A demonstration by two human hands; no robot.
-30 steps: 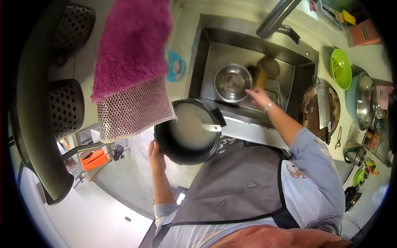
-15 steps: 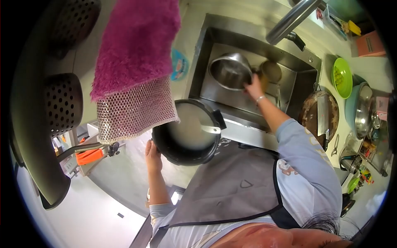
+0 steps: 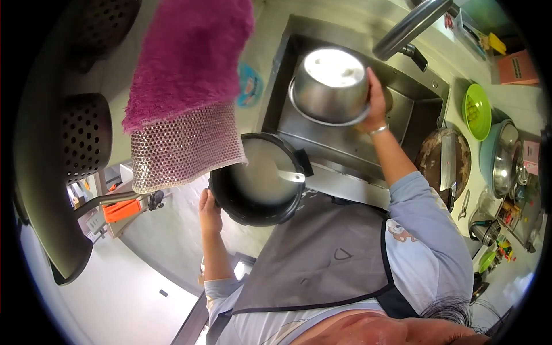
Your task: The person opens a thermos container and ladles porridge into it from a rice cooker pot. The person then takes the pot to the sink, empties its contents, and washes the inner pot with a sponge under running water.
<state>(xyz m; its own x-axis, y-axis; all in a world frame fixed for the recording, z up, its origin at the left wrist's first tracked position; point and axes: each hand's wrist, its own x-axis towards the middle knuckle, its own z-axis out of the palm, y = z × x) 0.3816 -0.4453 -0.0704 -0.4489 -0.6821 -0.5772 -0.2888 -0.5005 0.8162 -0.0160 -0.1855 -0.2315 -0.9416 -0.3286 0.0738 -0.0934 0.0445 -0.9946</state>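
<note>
Moved: since the earlier frame the steel bowl (image 3: 329,98) is rising and tipping over, its base now facing up; the black pot (image 3: 244,207) is staying almost where it was.
Right hand: the right hand (image 3: 375,100) is grasping the steel bowl by its right side, fingers lying along the wall.
Left hand: the left hand (image 3: 211,213) is gripping the black pot at its left side.
Steel bowl: it is hanging upturned over the far-left part of the sink (image 3: 339,142); whether anything is running out of it, one cannot tell.
Black pot: it is sitting just beside the sink's near-left corner, mouth up, holding cloudy liquid (image 3: 261,172); what else is bearing it is not showing.
Step in hand: the person seems to be emptying the steel bowl into the sink while steadying the black pot.
Next move: this appears to be calling for a firm hold on the steel bowl through the tilt, with the black pot staying level.
Count by the hands: one steel bowl, one black pot, one white-handled utensil (image 3: 291,176) leaning inside it, one sink, one faucet (image 3: 409,27).
Count at right: one cleaver (image 3: 448,152) is lying on one round chopping board (image 3: 428,161); one lime-green bowl (image 3: 475,131) is standing farther right.
</note>
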